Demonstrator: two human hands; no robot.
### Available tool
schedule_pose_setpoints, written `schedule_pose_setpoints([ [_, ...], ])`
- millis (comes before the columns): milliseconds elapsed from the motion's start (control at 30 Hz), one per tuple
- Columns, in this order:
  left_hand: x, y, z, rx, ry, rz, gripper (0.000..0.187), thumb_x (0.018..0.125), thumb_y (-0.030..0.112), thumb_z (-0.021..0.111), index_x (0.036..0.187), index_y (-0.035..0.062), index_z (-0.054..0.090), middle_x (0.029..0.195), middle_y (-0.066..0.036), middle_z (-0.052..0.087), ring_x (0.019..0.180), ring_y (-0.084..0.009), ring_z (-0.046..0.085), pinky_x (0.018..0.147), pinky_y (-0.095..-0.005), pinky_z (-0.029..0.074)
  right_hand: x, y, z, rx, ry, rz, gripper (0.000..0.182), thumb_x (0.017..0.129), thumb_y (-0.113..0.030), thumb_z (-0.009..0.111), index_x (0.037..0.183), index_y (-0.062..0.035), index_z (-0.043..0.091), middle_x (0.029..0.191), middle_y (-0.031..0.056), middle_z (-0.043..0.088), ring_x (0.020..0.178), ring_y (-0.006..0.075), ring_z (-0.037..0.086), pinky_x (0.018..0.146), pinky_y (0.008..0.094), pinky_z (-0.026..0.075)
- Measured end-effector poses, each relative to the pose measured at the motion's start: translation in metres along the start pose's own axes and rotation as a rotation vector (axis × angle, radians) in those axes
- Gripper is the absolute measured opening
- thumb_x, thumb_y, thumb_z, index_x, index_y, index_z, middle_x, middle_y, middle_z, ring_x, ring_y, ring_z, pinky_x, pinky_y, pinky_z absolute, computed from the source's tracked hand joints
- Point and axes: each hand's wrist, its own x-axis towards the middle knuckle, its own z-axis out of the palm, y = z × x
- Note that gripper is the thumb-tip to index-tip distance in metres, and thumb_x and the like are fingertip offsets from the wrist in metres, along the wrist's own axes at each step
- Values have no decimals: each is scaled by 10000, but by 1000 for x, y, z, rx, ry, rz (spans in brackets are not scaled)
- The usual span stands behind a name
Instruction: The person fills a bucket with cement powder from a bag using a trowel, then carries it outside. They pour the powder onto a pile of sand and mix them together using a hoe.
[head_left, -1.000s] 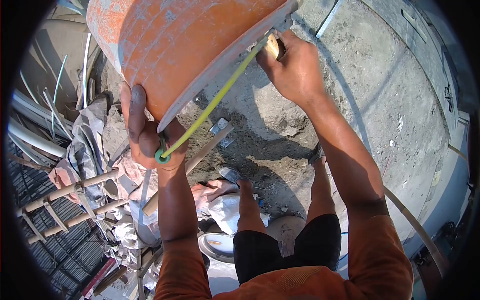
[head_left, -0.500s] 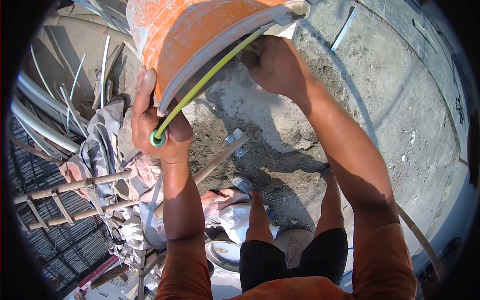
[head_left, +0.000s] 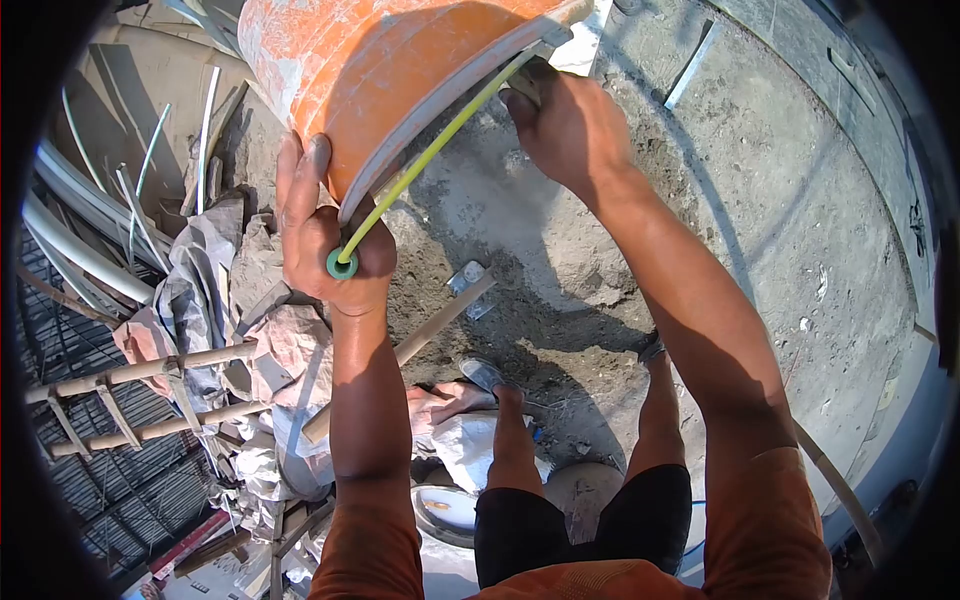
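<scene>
A scuffed orange bucket (head_left: 370, 90), caked with grey residue, is tilted at the top of the view, its pale rim facing down toward me. My left hand (head_left: 335, 235) grips the bucket's lower left edge, fingers up along its side. A green ring-like end (head_left: 342, 264) shows at that palm, and a yellow-green rod (head_left: 430, 160) runs from it along the rim to the far right corner. There my right hand (head_left: 575, 125) is closed beside the rod's upper end, around something mostly hidden by the fingers and shadow. The bucket's inside is mostly hidden.
Pale pipes (head_left: 85, 235) and crumpled sacks (head_left: 205, 270) lie at left, by a wooden ladder-like frame (head_left: 150, 375). A wooden pole (head_left: 445, 315) crosses the rough concrete floor (head_left: 780, 150). A round tub (head_left: 445, 515) stands beside my legs.
My left hand and the bucket's lower edge have shifted slightly right and up. My right hand has moved a little right, its closed fingers showing more clearly.
</scene>
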Motion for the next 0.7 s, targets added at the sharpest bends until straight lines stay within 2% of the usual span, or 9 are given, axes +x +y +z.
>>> schedule_pose_setpoints([
  [33, 4, 2, 1, -2, 4, -1, 208, 938, -37, 721, 1114, -110, 636, 1271, -228, 715, 1261, -490, 638, 1051, -520, 542, 1, 1, 9, -4, 2, -1, 395, 998, -300, 634, 1342, -108, 657, 1016, 213, 762, 956, 388, 745, 885, 491, 598],
  [100, 7, 4, 2, 76, 41, 45, 330, 936, 30, 705, 736, -4, 446, 1284, -177, 731, 1292, -532, 599, 1057, -545, 550, 0, -1, 19, 98, -79, -84, 417, 997, -299, 623, 1384, -146, 648, 1051, 208, 760, 969, 395, 738, 892, 481, 593],
  [233, -3, -5, -5, 87, 10, 13, 324, 954, 79, 702, 762, 0, 453, 1281, -157, 734, 1358, -538, 529, 1097, -562, 528, -26, 16, 4, 73, -211, -107, 391, 986, -288, 646, 1343, -134, 687, 1000, 214, 763, 917, 403, 743, 832, 490, 602],
  [267, -7, -6, -7, 74, -4, 24, 181, 939, 28, 710, 878, -31, 550, 1278, -154, 733, 1351, -520, 547, 1112, -546, 498, -29, 25, 8, 70, -217, -107, 391, 986, -288, 646, 1343, -134, 687, 1000, 214, 763, 917, 403, 743, 832, 490, 602],
  [333, -10, -2, -9, 71, -27, 35, 121, 924, -27, 714, 1029, -59, 663, 1282, -141, 730, 1341, -487, 570, 1127, -537, 464, -35, 39, 21, 107, 88, -132, 361, 991, -287, 658, 1293, -93, 699, 950, 229, 756, 869, 415, 742, 791, 496, 605],
  [433, -15, 5, -4, 47, 20, 12, 126, 934, -20, 705, 1055, -54, 689, 1285, -136, 727, 1348, -469, 570, 1130, -539, 458, -28, 42, 31, 110, 191, -90, 350, 997, -300, 663, 1247, -56, 695, 913, 235, 746, 842, 424, 740, 766, 501, 605],
  [567, -24, 1, -5, 38, 34, 138, 164, 978, 48, 693, 1039, 3, 548, 1279, -186, 717, 1275, -450, 633, 1154, -581, 450, -28, 32, 37, 93, 166, 8, 365, 924, -241, 742, 1257, -99, 698, 1069, 211, 752, 954, 421, 729, 826, 485, 599],
  [633, -22, 5, -10, 49, -2, 145, 203, 984, 65, 693, 1033, 17, 501, 1283, -195, 713, 1255, -451, 646, 1159, -606, 439, -35, 43, 40, 90, 77, -18, 401, 1008, -346, 660, 1319, -93, 664, 966, 234, 754, 913, 398, 753, 831, 508, 611],
  [700, -22, 5, -9, 25, -20, 163, 207, 1021, 125, 663, 1070, 31, 485, 1299, -202, 707, 1254, -450, 648, 1162, -663, 410, -44, 54, 34, 1, -139, -108, 548, 989, -378, 683, 1477, -149, 586, 1150, 253, 742, 1022, 379, 748, 919, 466, 607],
])
